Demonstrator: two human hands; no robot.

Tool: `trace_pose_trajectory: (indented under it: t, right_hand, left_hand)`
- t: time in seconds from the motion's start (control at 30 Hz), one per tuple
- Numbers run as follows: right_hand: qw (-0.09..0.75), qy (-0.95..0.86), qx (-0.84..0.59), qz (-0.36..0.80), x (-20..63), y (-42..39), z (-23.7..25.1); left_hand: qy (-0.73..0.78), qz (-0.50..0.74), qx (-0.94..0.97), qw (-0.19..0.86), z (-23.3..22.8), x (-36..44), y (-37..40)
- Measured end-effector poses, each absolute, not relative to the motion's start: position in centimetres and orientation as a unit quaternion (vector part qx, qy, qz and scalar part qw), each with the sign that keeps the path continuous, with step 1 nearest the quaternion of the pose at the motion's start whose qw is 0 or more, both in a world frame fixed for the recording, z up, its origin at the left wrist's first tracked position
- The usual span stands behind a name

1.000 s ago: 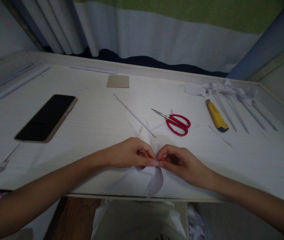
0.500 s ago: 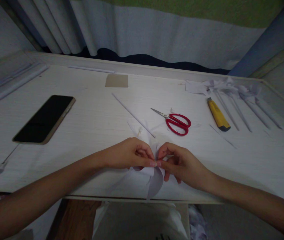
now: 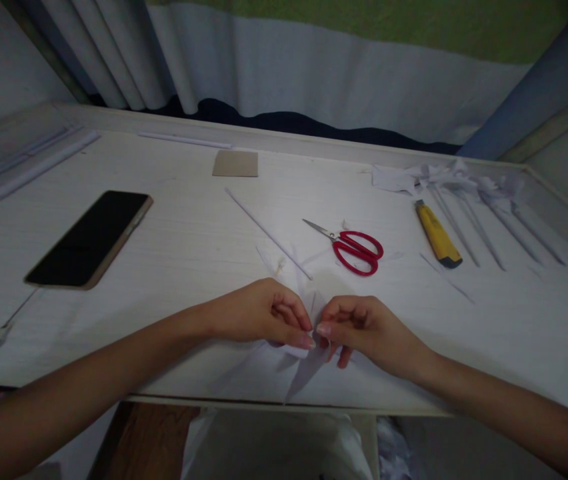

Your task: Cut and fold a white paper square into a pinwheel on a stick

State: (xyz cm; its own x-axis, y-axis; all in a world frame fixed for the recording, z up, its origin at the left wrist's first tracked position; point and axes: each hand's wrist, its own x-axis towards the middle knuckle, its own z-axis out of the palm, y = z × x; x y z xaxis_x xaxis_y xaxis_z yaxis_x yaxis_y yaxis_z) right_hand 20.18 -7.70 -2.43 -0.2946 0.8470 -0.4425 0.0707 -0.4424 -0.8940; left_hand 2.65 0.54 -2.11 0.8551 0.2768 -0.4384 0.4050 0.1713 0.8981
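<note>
- The left hand (image 3: pixel 259 313) sits low in the middle of the frame, thumb and fingertips pinched on the white paper (image 3: pixel 294 363).
- The right hand (image 3: pixel 364 327) faces it from the right, its fingers curled and pinching the same paper; the two thumbs almost meet.
- The paper lies at the near edge of the table (image 3: pixel 194 240), just below the frame's centre; one flap points down past the edge, others fan up behind the hands.
- Both forearms run in from the lower corners of the frame.
- A thin paper stick (image 3: pixel 268 233) lies slantwise just above the hands, its lower end near the paper.
- Red scissors (image 3: pixel 351 245) lie shut to the right of the stick, above the right hand and apart from it.
- A yellow knife (image 3: pixel 438 235) lies further right, blade end toward the far side.
- Beside it, at the upper right, lie several paper pinwheels (image 3: pixel 484 200) on sticks, side by side.
- A dark phone (image 3: pixel 89 238) lies face up at the left of the frame, well apart from the hands.
- A small brown card (image 3: pixel 235 163) lies near the far edge, above centre.
- A pale curtain (image 3: pixel 314 73) hangs behind the table, across the top of the frame.
</note>
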Motion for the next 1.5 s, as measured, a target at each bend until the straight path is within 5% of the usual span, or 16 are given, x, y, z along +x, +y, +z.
trace_pose_trajectory:
  t: [0.5, 1.2, 1.5]
  right_hand:
    - [0.270, -0.439, -0.509, 0.689, 20.8, -7.9, -2.8]
    - [0.240, -0.754, -0.532, 0.302, 20.5, -7.6, -1.9]
    - [0.269, -0.679, -0.515, 0.449, 20.2, -6.6, -2.9]
  left_hand:
    - [0.268, -0.035, 0.618, 0.739, -2.0, 2.6, 0.7]
    - [0.289, -0.068, 0.593, 0.748, -1.9, 2.7, 0.6]
    - [0.301, -0.056, 0.588, 0.749, -2.1, 2.4, 0.5]
